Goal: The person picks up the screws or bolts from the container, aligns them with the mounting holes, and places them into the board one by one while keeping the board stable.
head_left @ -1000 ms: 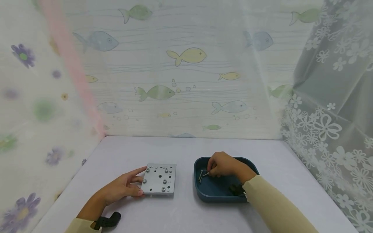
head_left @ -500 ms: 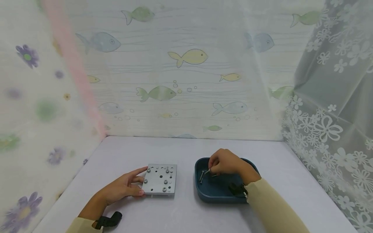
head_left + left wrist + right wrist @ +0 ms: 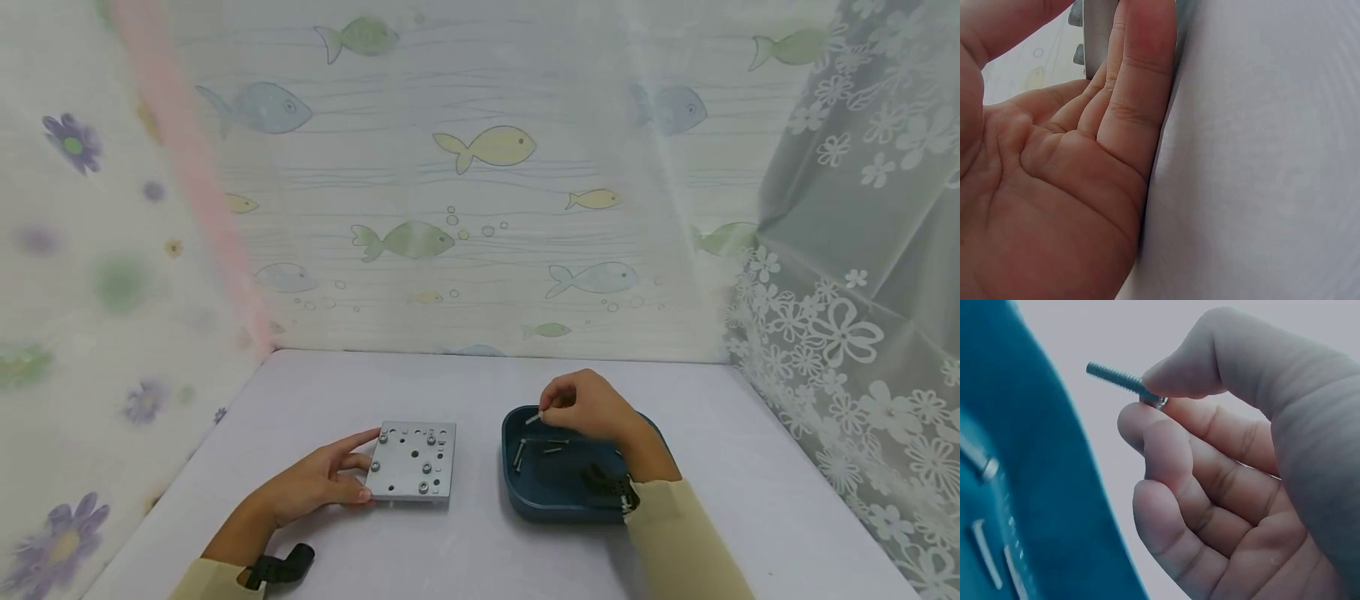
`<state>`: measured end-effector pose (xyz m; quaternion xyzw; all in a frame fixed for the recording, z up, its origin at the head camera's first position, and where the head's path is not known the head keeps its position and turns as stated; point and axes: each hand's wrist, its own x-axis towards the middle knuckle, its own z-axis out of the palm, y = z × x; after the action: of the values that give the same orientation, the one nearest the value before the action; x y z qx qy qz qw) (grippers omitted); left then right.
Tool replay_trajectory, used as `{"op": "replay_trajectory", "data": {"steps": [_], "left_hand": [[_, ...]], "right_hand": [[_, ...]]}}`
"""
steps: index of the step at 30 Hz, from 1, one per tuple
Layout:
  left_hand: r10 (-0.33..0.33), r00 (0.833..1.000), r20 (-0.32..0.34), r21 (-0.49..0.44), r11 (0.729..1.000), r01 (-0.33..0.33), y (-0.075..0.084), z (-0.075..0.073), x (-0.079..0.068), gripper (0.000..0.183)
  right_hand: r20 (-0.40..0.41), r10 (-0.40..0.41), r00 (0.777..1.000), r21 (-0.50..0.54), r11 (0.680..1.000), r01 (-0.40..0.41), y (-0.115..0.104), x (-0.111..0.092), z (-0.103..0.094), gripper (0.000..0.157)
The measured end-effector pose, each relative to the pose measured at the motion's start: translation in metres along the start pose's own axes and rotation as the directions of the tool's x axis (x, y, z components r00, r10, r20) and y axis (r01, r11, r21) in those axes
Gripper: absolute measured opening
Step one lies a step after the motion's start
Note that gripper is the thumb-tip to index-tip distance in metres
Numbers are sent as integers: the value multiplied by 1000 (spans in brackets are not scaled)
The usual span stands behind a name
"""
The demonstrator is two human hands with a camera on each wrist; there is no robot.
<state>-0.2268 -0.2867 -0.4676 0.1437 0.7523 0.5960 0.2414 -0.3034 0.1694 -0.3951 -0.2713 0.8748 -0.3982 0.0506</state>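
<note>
A square silver metal plate [image 3: 397, 477] with several holes and several socket-head screws [image 3: 423, 488] lies face up, left of centre. My left hand [image 3: 307, 483] holds its left side, thumb at the near corner and index finger at the far one. In the left wrist view, the palm [image 3: 1066, 206] lies edge-on to the white tabletop and partly hides the plate's edge. My right hand [image 3: 588, 408] pinches a threaded screw [image 3: 1113, 376] by its head between thumb and fingers, above the far left part of the blue tray [image 3: 562, 510]. The screw's shank points out to the left.
Several loose screws [image 3: 519, 455] lie in the tray, which stands right of the plate. Black camera straps [image 3: 279, 568] sit on both wrists. A fish-print curtain [image 3: 480, 250] closes the back, with a lace curtain [image 3: 832, 333] at the right.
My right hand has lifted up and away from the tray's floor with the screw between its fingers, uncovering more screws beneath. The left hand and the plate have stayed put.
</note>
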Motion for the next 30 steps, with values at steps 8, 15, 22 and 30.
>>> {"op": "replay_trajectory", "data": {"steps": [8,15,22,30], "left_hand": [[0,1000,-4,7,1000,0,0,1,1,100],[-13,1000,-15,4,1000,13,-1,2,-1,100],[-23,999,-23,18,1000,24,-1,2,-2,101],[-27,999,-30,41,999,28,1,0,1,101]], "right_hand": [[-74,-29,997,79,996,35,-10,-1,1,4],[-100,-40,994,145,988,55,-19,0,15,4],[-28,-36,999,151,988,40,-28,3,30,5],[13,-66,998,159,985,64,-33,6,41,8]]}}
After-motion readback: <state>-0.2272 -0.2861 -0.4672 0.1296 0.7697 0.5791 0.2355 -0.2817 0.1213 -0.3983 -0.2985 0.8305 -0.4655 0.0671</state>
